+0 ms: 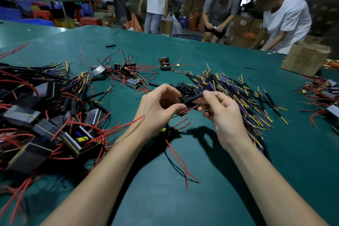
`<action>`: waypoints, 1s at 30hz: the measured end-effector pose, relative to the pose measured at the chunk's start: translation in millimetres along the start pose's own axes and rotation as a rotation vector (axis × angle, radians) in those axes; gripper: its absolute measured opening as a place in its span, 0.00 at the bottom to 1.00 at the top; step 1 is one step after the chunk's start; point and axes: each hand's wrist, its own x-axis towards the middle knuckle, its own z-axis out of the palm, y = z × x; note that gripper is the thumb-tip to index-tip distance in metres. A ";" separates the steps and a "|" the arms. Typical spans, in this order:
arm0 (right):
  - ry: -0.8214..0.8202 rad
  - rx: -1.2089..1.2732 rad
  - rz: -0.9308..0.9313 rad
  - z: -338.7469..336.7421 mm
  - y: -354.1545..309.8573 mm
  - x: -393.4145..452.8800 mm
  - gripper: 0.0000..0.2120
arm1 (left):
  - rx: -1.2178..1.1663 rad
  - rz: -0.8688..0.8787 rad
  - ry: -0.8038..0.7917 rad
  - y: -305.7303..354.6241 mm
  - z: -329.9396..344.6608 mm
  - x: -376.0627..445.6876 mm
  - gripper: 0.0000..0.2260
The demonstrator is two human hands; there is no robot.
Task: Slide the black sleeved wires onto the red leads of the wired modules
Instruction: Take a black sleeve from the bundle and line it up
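Observation:
My left hand [157, 105] pinches the red leads [187, 110] of a wired module [166, 130] that hangs below it, mostly hidden by the wrist. Two long red leads [178, 159] trail from it toward me. My right hand [218, 110] grips a black sleeved wire [194, 98] between thumb and fingers, its end angled down at the red lead tips. The two hands almost touch above the green table [201, 189]. A heap of black sleeved wires [236, 93] with yellow and purple ends lies just behind my right hand.
A big pile of wired modules [45, 119] with red leads fills the left. Several more modules [126, 73] lie mid-table, others at the right edge [326, 95]. A cardboard box [305, 58] stands at the far right. Three people stand beyond the table's far edge.

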 end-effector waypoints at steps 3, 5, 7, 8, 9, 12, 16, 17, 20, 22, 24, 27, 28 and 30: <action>-0.023 -0.009 0.003 -0.3 0.7 0.5 0.07 | 0.091 0.056 0.002 0.8 0.3 -1.9 0.10; -0.042 -0.040 0.000 -0.5 1.5 -0.3 0.07 | 0.099 0.070 0.010 1.3 0.9 -2.5 0.12; -0.063 -0.088 -0.009 0.7 2.6 -1.7 0.06 | 0.108 0.082 0.005 1.3 1.5 -2.5 0.13; -0.078 -0.107 -0.020 2.0 3.0 -2.5 0.06 | 0.118 0.093 0.001 0.9 1.8 -2.7 0.13; -0.098 -0.122 -0.036 3.8 3.6 -3.4 0.06 | 0.129 0.107 0.000 0.5 2.2 -2.9 0.14; -0.172 -0.152 -0.074 7.7 6.5 -6.1 0.04 | 0.158 0.157 -0.004 -1.8 2.4 -4.4 0.11; -0.216 -0.183 -0.080 6.0 6.1 -6.6 0.04 | 0.181 0.207 -0.006 -3.8 3.9 -6.0 0.07; -0.221 -0.184 -0.079 4.9 5.5 -6.2 0.05 | 0.181 0.216 -0.005 -3.9 4.6 -6.1 0.06; -0.183 -0.142 -0.083 1.6 4.4 -4.7 0.03 | 0.176 0.220 -0.004 -4.2 4.4 -6.4 0.06; -0.158 -0.129 -0.089 0.5 4.0 -3.5 0.02 | 0.191 0.224 -0.009 -4.1 3.2 -6.5 0.06; -0.148 -0.137 -0.103 0.5 2.7 -2.9 0.03 | 0.213 0.236 -0.009 -3.0 2.2 -6.8 0.05; -0.120 -0.142 -0.124 0.3 2.6 -2.9 0.05 | 0.270 0.256 -0.013 -0.4 -0.9 -7.1 0.03; -0.113 -0.141 -0.122 0.8 3.5 -3.3 0.05 | 0.294 0.265 -0.020 0.2 -2.6 -7.0 0.03; -0.102 -0.127 -0.096 2.4 5.5 -4.1 0.06 | 0.333 0.269 -0.034 0.6 -5.3 -6.5 0.03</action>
